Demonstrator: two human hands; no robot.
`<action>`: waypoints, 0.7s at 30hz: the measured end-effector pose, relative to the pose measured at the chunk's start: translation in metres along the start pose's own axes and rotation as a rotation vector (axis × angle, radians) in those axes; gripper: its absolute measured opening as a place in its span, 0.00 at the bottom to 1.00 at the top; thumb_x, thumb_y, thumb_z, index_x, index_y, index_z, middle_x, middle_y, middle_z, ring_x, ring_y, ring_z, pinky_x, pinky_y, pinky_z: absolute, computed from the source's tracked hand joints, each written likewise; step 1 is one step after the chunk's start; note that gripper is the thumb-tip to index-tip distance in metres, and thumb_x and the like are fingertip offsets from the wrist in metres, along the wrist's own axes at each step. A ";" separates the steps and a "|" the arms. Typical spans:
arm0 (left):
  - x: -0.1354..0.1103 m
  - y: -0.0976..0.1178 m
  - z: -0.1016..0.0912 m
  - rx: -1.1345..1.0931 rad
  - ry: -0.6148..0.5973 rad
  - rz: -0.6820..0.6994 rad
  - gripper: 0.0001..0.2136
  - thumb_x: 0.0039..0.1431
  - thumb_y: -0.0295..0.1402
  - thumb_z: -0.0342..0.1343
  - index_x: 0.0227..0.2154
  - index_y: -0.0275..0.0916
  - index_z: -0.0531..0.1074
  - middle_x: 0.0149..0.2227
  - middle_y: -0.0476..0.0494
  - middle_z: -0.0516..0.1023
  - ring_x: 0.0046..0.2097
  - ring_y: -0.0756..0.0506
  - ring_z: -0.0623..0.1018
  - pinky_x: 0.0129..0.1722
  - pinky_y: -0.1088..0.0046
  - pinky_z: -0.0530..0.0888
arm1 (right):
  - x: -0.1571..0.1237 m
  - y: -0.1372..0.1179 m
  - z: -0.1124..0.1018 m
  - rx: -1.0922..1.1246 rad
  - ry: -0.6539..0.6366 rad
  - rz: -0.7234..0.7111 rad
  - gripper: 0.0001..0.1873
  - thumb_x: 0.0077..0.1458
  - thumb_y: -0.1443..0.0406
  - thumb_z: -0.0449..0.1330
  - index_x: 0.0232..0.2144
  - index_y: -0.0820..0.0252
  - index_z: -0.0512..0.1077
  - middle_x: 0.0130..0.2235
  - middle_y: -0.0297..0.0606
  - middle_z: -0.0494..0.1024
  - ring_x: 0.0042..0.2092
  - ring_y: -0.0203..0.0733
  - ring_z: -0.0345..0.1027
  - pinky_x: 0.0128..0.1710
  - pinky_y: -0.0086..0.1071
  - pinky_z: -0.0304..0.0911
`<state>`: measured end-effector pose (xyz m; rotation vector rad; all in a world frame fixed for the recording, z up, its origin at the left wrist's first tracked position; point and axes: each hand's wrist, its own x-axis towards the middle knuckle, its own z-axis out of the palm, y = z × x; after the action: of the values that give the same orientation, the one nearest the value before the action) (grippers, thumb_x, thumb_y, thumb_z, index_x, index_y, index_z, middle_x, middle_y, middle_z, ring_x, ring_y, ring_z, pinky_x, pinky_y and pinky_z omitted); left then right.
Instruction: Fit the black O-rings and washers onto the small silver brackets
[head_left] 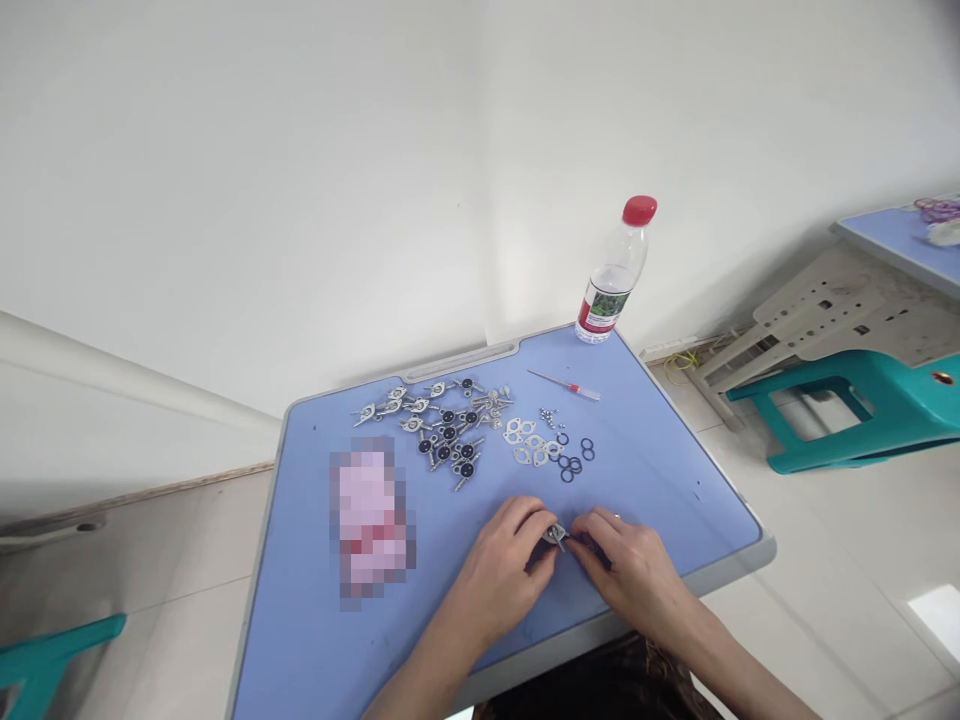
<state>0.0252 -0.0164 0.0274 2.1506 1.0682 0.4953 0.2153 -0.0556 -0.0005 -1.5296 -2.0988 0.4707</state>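
My left hand (519, 548) is closed, gripping a small metal part (555, 533) with a flanged plate and a thin stem, close to the near edge of the table. My right hand (626, 560) is pinched at the part's right side, and what its fingertips hold is hidden. Just beyond my hands lie several thin flat gaskets (534, 443), black rubber rings (571, 466) and tiny steel balls (550, 417). To their left is a spread of similar metal parts, some with round black faces (448, 433), others with pale flanges (391, 406).
A screwdriver (574, 388) with a clear and red handle lies at the back of the blue table (315, 640). A red-capped bottle (604, 295) stands at its back corner by the wall. On the left is a pixelated pink item (369, 510). Green stools (892, 405) flank the table.
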 end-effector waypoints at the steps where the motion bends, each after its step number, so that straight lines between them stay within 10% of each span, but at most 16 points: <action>1: 0.000 -0.001 0.000 0.000 -0.001 0.004 0.14 0.58 0.22 0.54 0.45 0.43 0.69 0.46 0.45 0.71 0.47 0.44 0.72 0.49 0.64 0.72 | 0.000 0.000 0.000 -0.001 0.001 -0.001 0.10 0.65 0.64 0.50 0.34 0.58 0.69 0.30 0.34 0.75 0.25 0.36 0.69 0.24 0.30 0.55; 21: 0.002 -0.003 0.006 -0.033 0.044 -0.025 0.09 0.60 0.21 0.53 0.41 0.41 0.70 0.43 0.46 0.71 0.45 0.46 0.72 0.47 0.67 0.72 | 0.000 -0.006 0.004 -0.042 0.041 0.010 0.11 0.64 0.67 0.48 0.29 0.58 0.65 0.24 0.32 0.74 0.22 0.34 0.67 0.22 0.28 0.51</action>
<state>0.0285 -0.0161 0.0209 2.1034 1.1025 0.5472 0.2089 -0.0571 -0.0004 -1.5605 -2.0827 0.3979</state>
